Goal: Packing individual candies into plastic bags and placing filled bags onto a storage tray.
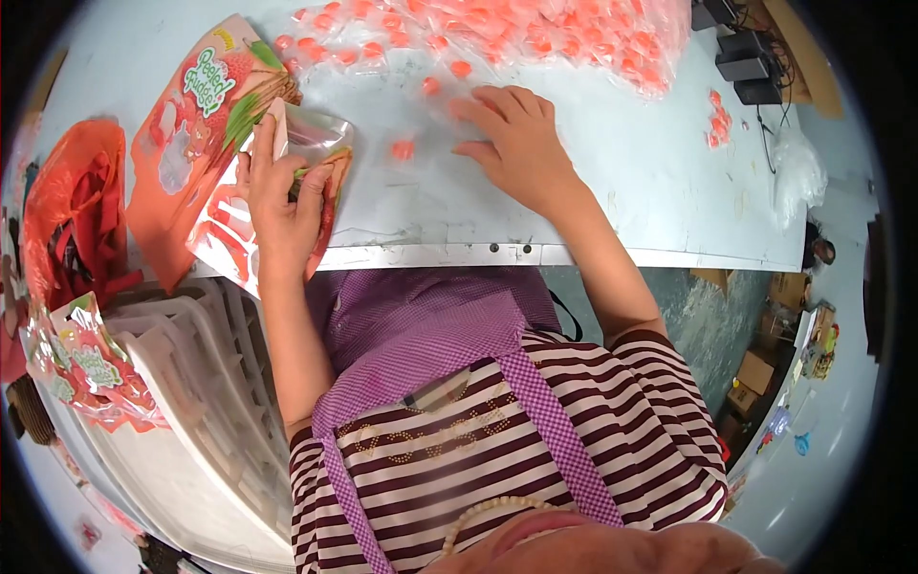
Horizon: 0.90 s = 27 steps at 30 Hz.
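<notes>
At the table's left side, my left hand grips a shiny red-and-white foil pouch near its mouth, which gapes toward the right. Under it lies a larger pouch of pink and red with green leaf pictures. My right hand is over the tabletop, thumb apart from the fingers. Its fingertips are by a few loose orange-pink candies in clear wrappers; whether they touch one is hard to make out. A single wrapped candy lies between my hands. Beyond them spreads a big heap of wrapped candies.
An orange plastic bag hangs at the left, above stacked translucent trays with another pouch on them. Black adapters with cables sit at the far right, near a few candies and clear plastic.
</notes>
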Each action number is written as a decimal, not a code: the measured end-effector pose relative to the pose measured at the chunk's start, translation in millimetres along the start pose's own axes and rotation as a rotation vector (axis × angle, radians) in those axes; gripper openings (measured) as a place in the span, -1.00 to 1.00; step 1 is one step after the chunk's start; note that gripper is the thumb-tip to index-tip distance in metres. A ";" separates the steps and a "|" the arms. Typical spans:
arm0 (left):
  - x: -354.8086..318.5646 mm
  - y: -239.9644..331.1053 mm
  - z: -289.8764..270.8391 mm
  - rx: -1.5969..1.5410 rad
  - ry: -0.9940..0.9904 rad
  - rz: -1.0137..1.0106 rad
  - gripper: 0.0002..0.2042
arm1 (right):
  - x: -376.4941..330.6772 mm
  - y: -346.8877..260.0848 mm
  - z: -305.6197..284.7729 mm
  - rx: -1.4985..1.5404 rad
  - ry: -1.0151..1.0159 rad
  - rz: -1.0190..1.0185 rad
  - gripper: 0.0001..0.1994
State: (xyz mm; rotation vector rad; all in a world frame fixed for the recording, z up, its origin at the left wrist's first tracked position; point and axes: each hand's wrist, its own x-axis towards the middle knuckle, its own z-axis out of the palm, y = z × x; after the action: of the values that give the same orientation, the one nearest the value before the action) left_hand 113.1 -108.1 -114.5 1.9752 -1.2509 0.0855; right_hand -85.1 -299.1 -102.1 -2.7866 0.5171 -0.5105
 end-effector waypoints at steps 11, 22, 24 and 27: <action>-0.4 4.2 0.3 0.011 0.016 -0.011 -0.85 | 28.9 -0.7 13.5 -0.018 0.014 -0.058 -0.63; -0.1 5.4 -2.5 0.030 0.004 -0.004 -0.85 | 20.1 3.0 -13.2 0.049 -0.069 -0.079 -0.60; -1.1 2.8 -1.1 0.023 0.014 0.003 -0.85 | 40.4 3.4 -2.4 0.090 -0.004 -0.074 -0.60; -2.4 -2.6 3.2 0.014 0.022 0.013 -0.85 | 58.1 7.1 17.5 0.044 0.077 -0.082 -0.59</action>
State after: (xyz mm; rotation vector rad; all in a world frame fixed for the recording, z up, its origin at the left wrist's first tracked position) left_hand 112.9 -107.8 -119.3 1.9734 -1.2522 0.1217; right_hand -29.7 -324.7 -103.2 -2.7640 0.4041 -0.6408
